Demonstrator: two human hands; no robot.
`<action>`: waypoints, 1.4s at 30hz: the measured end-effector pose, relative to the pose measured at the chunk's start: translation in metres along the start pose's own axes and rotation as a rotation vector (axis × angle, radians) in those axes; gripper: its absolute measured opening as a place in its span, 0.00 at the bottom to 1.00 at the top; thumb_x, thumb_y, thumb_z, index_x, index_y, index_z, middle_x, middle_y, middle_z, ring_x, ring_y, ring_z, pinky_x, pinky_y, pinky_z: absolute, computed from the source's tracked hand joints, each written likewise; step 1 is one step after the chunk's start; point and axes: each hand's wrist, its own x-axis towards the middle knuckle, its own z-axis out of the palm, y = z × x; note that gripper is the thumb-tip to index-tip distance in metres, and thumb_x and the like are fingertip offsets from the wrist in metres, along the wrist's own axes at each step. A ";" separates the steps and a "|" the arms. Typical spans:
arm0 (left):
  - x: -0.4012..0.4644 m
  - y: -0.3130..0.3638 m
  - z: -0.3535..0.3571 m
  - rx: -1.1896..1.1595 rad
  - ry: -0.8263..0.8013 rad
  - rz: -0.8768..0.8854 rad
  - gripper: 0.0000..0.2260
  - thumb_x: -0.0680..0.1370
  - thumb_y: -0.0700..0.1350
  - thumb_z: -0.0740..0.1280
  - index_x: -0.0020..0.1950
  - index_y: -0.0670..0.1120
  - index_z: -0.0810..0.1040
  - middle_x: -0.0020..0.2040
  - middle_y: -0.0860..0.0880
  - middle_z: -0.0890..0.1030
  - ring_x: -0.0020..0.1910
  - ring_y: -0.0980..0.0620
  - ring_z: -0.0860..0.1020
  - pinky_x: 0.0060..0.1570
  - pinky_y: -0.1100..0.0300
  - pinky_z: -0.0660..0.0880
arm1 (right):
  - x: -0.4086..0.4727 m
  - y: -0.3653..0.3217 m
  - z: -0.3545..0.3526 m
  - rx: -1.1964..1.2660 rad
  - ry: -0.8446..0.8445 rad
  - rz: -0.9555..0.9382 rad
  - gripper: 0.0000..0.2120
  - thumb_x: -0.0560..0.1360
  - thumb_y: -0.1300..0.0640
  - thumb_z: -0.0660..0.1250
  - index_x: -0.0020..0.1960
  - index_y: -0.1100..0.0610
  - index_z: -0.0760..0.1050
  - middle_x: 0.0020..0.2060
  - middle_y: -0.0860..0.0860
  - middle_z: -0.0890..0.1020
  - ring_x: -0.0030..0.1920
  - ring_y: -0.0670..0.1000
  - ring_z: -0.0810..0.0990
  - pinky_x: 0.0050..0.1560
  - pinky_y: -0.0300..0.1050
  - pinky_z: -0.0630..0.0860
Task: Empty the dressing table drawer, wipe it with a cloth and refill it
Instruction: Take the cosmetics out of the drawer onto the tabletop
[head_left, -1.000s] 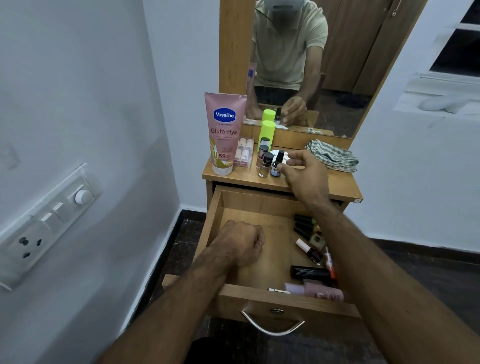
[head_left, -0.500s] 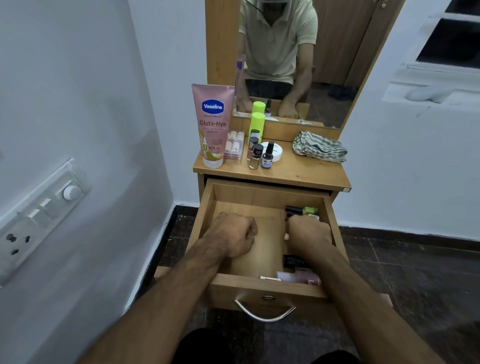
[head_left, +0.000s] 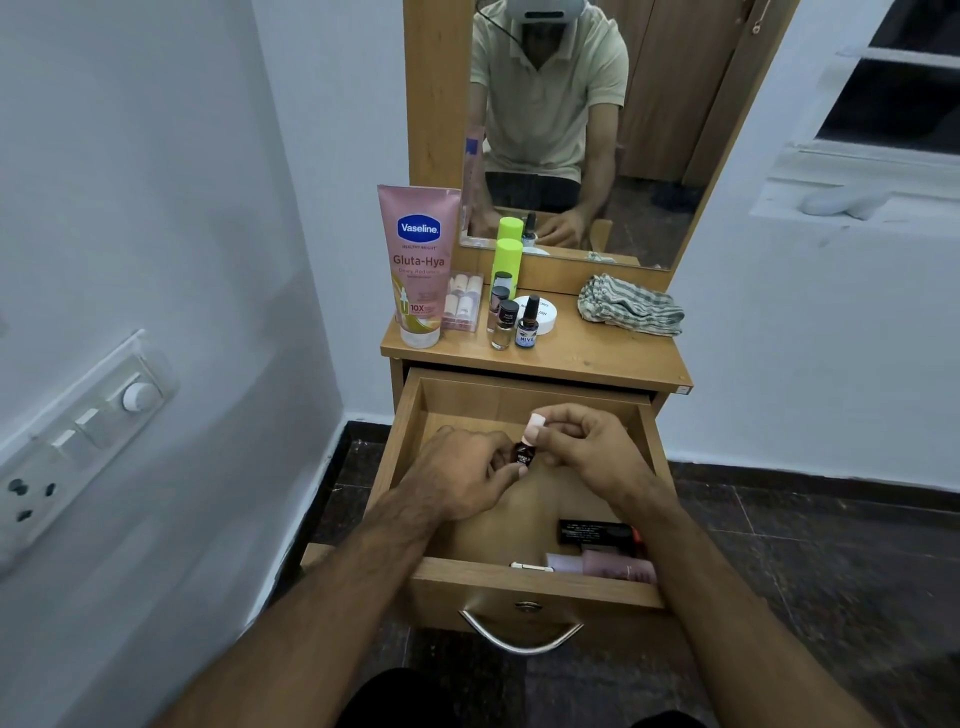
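Evenly lit, soft and fairly bright, without harsh glare. Faint shadows inside the drawer (head_left: 519, 499). Strong wide-angle bending at the edges. Slight softness on the forearms near the bottom.

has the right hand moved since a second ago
Yes. The right hand left the dresser top and came down over the open drawer, where it now pinches a small bottle.

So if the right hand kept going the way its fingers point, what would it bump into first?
The small bottle it already pinches by the pale cap; just past that, the left hand holding the bottle's dark body. Depth is hard to judge here.
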 end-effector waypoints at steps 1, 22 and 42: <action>0.000 0.000 0.000 0.007 0.011 0.007 0.14 0.80 0.60 0.64 0.53 0.51 0.81 0.44 0.55 0.84 0.44 0.56 0.81 0.53 0.54 0.75 | 0.000 0.000 0.001 -0.012 0.003 -0.010 0.10 0.74 0.57 0.77 0.54 0.58 0.83 0.43 0.58 0.86 0.40 0.46 0.81 0.42 0.37 0.79; 0.001 0.004 -0.008 0.090 0.294 -0.096 0.15 0.82 0.51 0.64 0.68 0.52 0.76 0.57 0.55 0.84 0.53 0.54 0.81 0.62 0.52 0.72 | 0.051 -0.051 0.015 -0.343 0.323 -0.309 0.10 0.74 0.52 0.77 0.54 0.53 0.85 0.46 0.44 0.85 0.42 0.37 0.81 0.40 0.28 0.72; 0.004 0.002 -0.004 0.059 0.226 -0.057 0.13 0.79 0.51 0.66 0.64 0.54 0.76 0.49 0.57 0.84 0.46 0.58 0.81 0.61 0.53 0.70 | 0.023 -0.016 -0.014 -0.044 0.607 -0.099 0.05 0.79 0.49 0.71 0.53 0.50 0.80 0.42 0.50 0.86 0.40 0.47 0.85 0.43 0.46 0.80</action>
